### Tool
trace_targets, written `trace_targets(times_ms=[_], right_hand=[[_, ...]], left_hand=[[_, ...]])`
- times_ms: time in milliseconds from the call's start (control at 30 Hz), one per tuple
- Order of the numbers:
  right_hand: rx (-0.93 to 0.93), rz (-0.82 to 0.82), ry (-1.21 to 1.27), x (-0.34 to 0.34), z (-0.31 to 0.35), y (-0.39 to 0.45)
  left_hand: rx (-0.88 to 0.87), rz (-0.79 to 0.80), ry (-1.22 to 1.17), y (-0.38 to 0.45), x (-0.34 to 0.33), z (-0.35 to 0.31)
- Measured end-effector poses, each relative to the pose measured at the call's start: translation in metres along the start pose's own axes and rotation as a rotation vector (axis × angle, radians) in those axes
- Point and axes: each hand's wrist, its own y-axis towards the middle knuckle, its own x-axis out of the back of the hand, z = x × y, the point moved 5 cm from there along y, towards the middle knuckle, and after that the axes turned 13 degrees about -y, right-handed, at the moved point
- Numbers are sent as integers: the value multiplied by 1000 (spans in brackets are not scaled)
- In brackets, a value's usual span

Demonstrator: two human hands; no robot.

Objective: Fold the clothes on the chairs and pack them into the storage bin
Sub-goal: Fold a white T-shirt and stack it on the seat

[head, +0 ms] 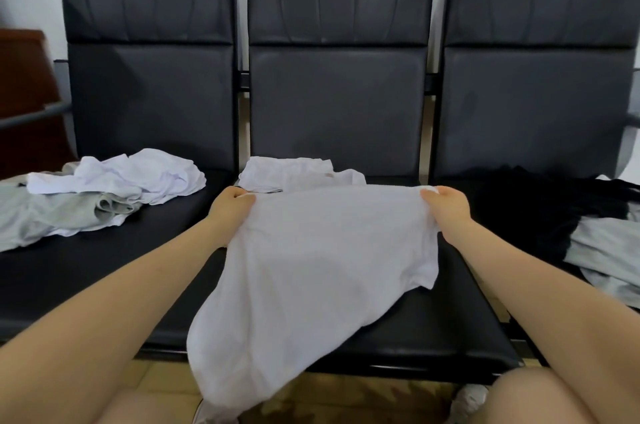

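Observation:
A white garment [311, 271] is stretched over the middle black chair seat [433, 330]. My left hand [230, 207] grips its far left corner and my right hand [446, 207] grips its far right corner. The cloth hangs from both hands and droops past the seat's front edge toward the floor. Behind it, at the back of the middle seat, lies another white garment [298, 174], partly folded. No storage bin is in view.
On the left seat sits a crumpled white garment [138, 174] over a grey one [52, 216]. The right seat holds a black garment [540, 209] and a grey one [609, 250]. Three black chair backs [337, 77] stand against the wall. A brown cabinet [24, 84] stands far left.

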Motion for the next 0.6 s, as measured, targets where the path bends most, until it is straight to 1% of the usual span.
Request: trace_targets(times_ms=[67,133,200,267,333,367,400,467,533,600], right_hand=[[-14,33,-109,0,-5,1],[-2,113,-274,-2,-10,-1],[72,173,-491,-4,-12,-7],[146,195,-621,-4,-10,-14],[143,233,-693,-3,-8,-20],[134,251,-731,-2,-9,-23],[136,268,-770,-1,-9,-28],[168,281,-850,5,-11,-40],[183,322,-933,13,-17,-51],[141,397,-1001,22,-23,-61]], left_hand=[[-81,26,170,3,7,5],[-84,32,231,1,10,9],[-78,7,268,-1,11,10],[-112,-43,380,-5,12,9],[-228,-94,513,-13,10,5],[-305,-96,539,-20,7,1],[-374,-78,526,-29,2,-3],[-461,17,466,-49,-15,-12],[-499,142,471,-72,-36,-16],[-518,274,488,-98,-58,-16]])
